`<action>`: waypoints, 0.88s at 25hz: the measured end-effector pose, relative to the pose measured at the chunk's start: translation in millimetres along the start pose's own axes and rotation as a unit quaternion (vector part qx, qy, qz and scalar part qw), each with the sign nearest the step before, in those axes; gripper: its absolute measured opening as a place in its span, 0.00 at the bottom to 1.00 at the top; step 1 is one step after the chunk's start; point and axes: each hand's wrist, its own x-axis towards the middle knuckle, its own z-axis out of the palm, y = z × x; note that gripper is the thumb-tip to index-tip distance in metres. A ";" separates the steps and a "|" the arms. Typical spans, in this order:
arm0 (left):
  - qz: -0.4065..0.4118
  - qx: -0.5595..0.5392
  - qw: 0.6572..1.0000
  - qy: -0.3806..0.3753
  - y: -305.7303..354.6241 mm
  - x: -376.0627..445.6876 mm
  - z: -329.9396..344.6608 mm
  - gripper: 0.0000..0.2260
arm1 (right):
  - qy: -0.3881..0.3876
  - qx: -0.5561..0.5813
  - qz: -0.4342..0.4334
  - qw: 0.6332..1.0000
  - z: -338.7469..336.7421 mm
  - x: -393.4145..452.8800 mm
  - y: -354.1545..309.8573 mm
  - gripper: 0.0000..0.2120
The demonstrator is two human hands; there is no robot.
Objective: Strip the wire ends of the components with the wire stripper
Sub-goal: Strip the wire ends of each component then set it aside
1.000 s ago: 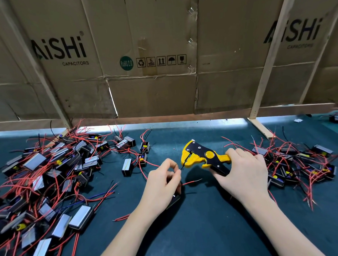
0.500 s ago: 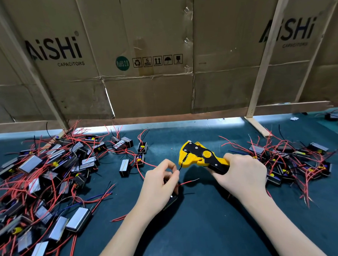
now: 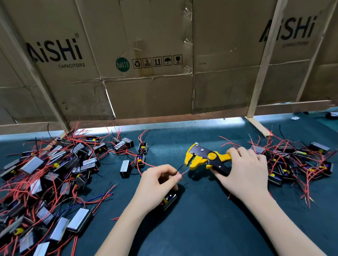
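Note:
My right hand [image 3: 243, 173] grips the handles of a yellow and black wire stripper [image 3: 204, 158], whose jaws point left and stand apart. My left hand [image 3: 157, 184] pinches a red wire [image 3: 184, 172] between thumb and forefinger, its tip just at the stripper's jaws. A thin black wire [image 3: 179, 168] rises beside it. The wires belong to a small black component [image 3: 169, 199] that lies on the mat partly under my left hand.
A big heap of black components with red wires [image 3: 45, 183] fills the left of the dark green mat [image 3: 199, 234]. A smaller heap [image 3: 295, 160] lies to the right. A cardboard wall on wooden struts [image 3: 257, 78] closes the back.
The stripper's jaws have come apart and the tool has tilted level. My left hand has drawn back a little and now pinches the red wire at the jaws instead of the black one.

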 end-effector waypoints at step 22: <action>-0.025 0.006 0.999 0.031 -3.9 2.7 8.0 0.07 | -0.094 0.003 -0.004 0.996 -13.8 -0.3 -18.5 0.24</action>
